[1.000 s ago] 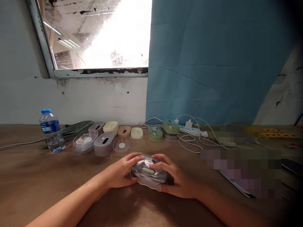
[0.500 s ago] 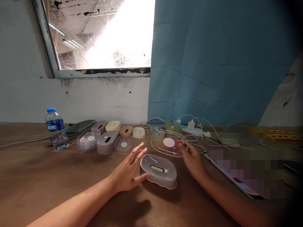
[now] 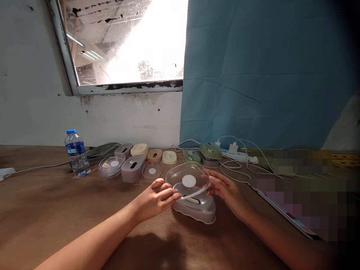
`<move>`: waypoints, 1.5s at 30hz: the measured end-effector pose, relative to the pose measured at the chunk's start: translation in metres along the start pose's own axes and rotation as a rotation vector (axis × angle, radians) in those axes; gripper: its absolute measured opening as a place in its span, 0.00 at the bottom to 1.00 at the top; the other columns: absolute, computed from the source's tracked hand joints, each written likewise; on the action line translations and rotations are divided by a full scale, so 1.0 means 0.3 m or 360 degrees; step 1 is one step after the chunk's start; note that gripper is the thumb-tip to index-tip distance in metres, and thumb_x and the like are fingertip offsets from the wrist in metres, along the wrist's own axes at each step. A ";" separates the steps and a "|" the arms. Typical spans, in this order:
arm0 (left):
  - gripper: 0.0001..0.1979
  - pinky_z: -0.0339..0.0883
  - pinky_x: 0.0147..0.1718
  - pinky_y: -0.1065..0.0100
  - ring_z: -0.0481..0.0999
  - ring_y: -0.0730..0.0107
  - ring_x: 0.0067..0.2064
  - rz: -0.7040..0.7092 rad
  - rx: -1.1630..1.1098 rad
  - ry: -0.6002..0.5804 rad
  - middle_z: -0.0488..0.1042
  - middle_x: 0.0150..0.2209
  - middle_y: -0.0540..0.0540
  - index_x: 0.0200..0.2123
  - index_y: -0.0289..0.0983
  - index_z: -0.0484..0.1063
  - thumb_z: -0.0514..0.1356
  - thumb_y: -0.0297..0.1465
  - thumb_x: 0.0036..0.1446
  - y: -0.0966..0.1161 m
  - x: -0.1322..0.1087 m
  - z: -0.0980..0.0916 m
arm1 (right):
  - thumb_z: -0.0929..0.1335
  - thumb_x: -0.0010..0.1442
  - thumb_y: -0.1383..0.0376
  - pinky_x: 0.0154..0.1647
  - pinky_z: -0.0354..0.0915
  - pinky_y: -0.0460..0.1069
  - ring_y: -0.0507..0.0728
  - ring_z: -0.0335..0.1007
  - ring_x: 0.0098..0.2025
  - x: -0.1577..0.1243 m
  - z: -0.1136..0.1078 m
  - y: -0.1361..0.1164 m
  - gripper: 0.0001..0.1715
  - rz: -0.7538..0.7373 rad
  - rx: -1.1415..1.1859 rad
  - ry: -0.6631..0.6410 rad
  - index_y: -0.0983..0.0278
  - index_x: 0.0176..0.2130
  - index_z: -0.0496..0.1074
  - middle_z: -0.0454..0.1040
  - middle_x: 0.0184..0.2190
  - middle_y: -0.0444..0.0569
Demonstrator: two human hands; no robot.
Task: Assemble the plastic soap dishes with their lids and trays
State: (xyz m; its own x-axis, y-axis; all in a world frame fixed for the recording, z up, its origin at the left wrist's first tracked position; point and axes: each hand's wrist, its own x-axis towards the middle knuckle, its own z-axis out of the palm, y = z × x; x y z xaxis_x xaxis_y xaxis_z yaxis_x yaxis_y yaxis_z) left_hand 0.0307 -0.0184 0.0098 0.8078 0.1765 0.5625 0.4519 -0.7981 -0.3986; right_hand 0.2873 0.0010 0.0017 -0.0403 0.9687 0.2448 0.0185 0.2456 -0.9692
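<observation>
A clear plastic lid with a round white disc at its middle is held tilted above a grey oval box. My right hand grips the lid's right edge between thumb and fingers. At the near left rim, my left hand has its fingers bent together and pinched on the edge. The grey box rests on the brown table, with a slot in its top and something pale showing in that slot. Part of the box top is seen through the lid.
Behind stand another grey slotted box, stacked clear lids, cream pieces, a brown box and green boxes. A water bottle is at left. Cables and a power strip lie at right.
The lid has moved left and nearer, from behind the grey box to above it. My left hand has gone from spread fingers beside the box to gripping the lid's rim.
</observation>
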 end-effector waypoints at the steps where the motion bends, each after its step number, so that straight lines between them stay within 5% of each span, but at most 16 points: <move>1: 0.13 0.56 0.47 0.67 0.70 0.73 0.43 -0.0068 0.0027 -0.0008 0.75 0.41 0.47 0.48 0.34 0.65 0.47 0.22 0.62 -0.011 -0.012 0.008 | 0.66 0.50 0.54 0.28 0.68 0.49 0.56 0.70 0.32 0.004 -0.006 0.007 0.22 -0.0094 -0.0064 0.0056 0.62 0.44 0.70 0.72 0.40 0.50; 6: 0.13 0.53 0.43 0.65 0.70 0.70 0.41 -0.0601 0.0136 -0.0074 0.74 0.37 0.48 0.50 0.37 0.65 0.48 0.27 0.63 -0.098 -0.069 0.075 | 0.65 0.51 0.58 0.36 0.65 0.50 0.57 0.67 0.37 0.011 -0.025 0.042 0.12 -0.0425 -0.0557 0.0155 0.61 0.35 0.70 0.72 0.34 0.48; 12: 0.16 0.53 0.40 0.63 0.66 0.62 0.45 -0.0952 0.0119 -0.0458 0.71 0.42 0.44 0.52 0.37 0.63 0.46 0.27 0.63 -0.189 -0.106 0.146 | 0.62 0.54 0.62 0.37 0.62 0.51 0.56 0.66 0.34 -0.023 -0.008 0.016 0.08 -0.0665 -0.0962 -0.0105 0.62 0.33 0.69 0.71 0.33 0.47; 17: 0.18 0.54 0.40 0.62 0.65 0.60 0.44 -0.0930 0.0089 -0.0630 0.70 0.43 0.42 0.55 0.35 0.61 0.44 0.26 0.63 -0.193 -0.121 0.170 | 0.63 0.53 0.65 0.41 0.62 0.51 0.58 0.65 0.40 -0.045 -0.002 -0.021 0.09 -0.0755 -0.1082 -0.0460 0.62 0.36 0.69 0.68 0.37 0.49; 25: 0.26 0.56 0.45 0.59 0.63 0.58 0.47 -0.0912 0.0043 -0.0752 0.67 0.49 0.39 0.60 0.34 0.51 0.43 0.20 0.58 -0.189 -0.126 0.173 | 0.74 0.39 0.56 0.54 0.55 0.55 0.65 0.53 0.57 -0.060 -0.016 -0.008 0.45 -0.0402 -0.1385 -0.0959 0.54 0.55 0.59 0.49 0.58 0.50; 31: 0.23 0.57 0.46 0.58 0.64 0.59 0.48 -0.0842 -0.0121 -0.0760 0.68 0.49 0.40 0.58 0.38 0.57 0.43 0.22 0.59 -0.192 -0.136 0.154 | 0.72 0.43 0.55 0.54 0.57 0.54 0.64 0.55 0.56 -0.060 -0.006 -0.016 0.42 -0.0292 -0.1401 -0.0941 0.53 0.56 0.57 0.49 0.59 0.49; 45: 0.22 0.59 0.45 0.59 0.65 0.62 0.46 -0.0875 -0.0301 -0.0473 0.68 0.46 0.42 0.55 0.39 0.61 0.46 0.22 0.58 -0.195 -0.150 0.168 | 0.73 0.42 0.57 0.53 0.58 0.56 0.65 0.58 0.54 -0.055 -0.014 -0.003 0.42 -0.0461 -0.1295 -0.0881 0.53 0.56 0.60 0.55 0.57 0.50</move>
State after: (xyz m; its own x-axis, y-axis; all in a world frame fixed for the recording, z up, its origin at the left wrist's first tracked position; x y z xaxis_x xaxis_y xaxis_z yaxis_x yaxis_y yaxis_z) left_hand -0.0130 0.0494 -0.0289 0.5602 0.7181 0.4129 0.7765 -0.6288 0.0401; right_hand 0.2922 -0.0149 -0.0014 -0.6024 0.7674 0.2194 0.5984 0.6161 -0.5121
